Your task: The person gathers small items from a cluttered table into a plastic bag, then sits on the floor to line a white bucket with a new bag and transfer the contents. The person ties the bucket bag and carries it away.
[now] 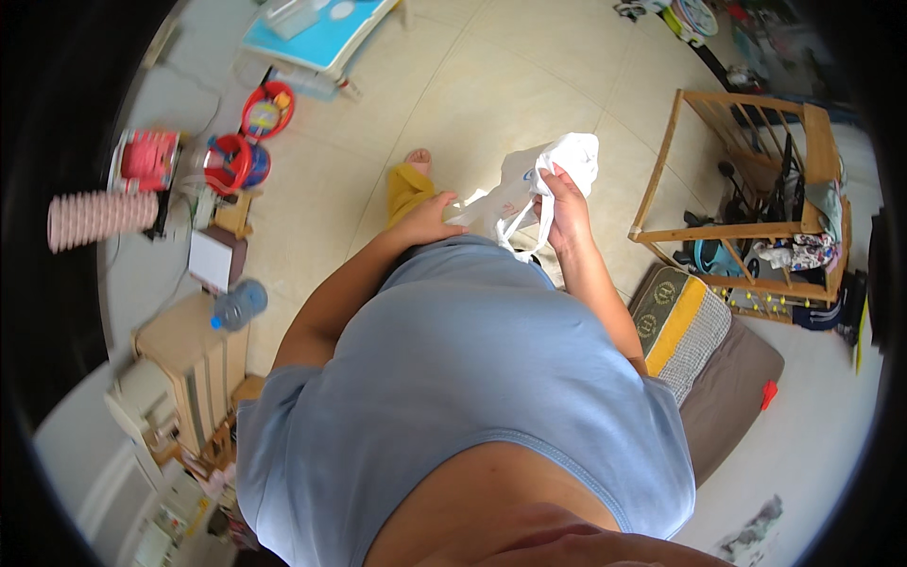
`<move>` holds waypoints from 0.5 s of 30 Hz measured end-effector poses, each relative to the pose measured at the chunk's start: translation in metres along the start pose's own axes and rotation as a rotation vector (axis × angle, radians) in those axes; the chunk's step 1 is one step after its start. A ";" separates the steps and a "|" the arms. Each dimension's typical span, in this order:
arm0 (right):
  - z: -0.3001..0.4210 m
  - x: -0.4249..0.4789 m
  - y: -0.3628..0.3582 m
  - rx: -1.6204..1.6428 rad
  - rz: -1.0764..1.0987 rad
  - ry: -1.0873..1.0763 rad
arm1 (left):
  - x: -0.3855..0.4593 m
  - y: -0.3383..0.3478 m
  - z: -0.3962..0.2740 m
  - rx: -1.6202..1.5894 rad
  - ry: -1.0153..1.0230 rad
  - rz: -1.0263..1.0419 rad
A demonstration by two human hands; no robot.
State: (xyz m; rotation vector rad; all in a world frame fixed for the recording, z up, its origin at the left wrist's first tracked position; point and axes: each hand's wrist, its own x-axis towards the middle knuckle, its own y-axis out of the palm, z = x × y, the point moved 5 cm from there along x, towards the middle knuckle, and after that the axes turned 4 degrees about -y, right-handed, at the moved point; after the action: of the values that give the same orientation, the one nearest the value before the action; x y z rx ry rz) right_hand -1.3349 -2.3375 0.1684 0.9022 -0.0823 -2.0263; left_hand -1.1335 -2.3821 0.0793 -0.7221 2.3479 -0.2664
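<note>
A white plastic carrier bag [506, 186] with some printing on it hangs in front of me at waist height. My right hand [563, 205] grips its bunched upper part, and a loop handle dangles below the fingers. At the bag's left edge is my left hand [425, 221], thumb and fingers spread. It lies close to the front of my blue shirt [482, 340]. Whether its fingertips touch the plastic cannot be made out. What the bag contains is hidden.
Left along the wall are red buckets [268, 110], a large water bottle [239, 305] and a beige cabinet [191, 361]. A blue-topped table [319, 35] stands at upper left. On the right are a wooden rack [723, 232] and a cushioned seat [737, 375]. Pale tiles [439, 85] cover the floor.
</note>
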 end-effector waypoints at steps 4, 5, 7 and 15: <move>0.058 0.066 0.029 0.041 -0.074 -0.065 | 0.111 -0.055 -0.028 0.157 0.173 0.070; 0.072 0.080 0.030 0.063 -0.112 -0.080 | 0.136 -0.067 -0.037 0.229 0.171 0.098; 0.101 0.098 0.038 0.136 -0.173 -0.113 | 0.176 -0.090 -0.070 0.340 0.182 0.181; 0.194 0.154 -0.009 0.384 -0.407 -0.309 | 0.325 -0.112 -0.175 0.438 0.312 0.296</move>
State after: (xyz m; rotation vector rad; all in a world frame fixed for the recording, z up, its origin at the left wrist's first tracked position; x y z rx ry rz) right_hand -1.5146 -2.5001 0.2204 0.8802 -0.5090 -2.5767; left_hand -1.4038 -2.6574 0.0804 -0.1244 2.5158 -0.7755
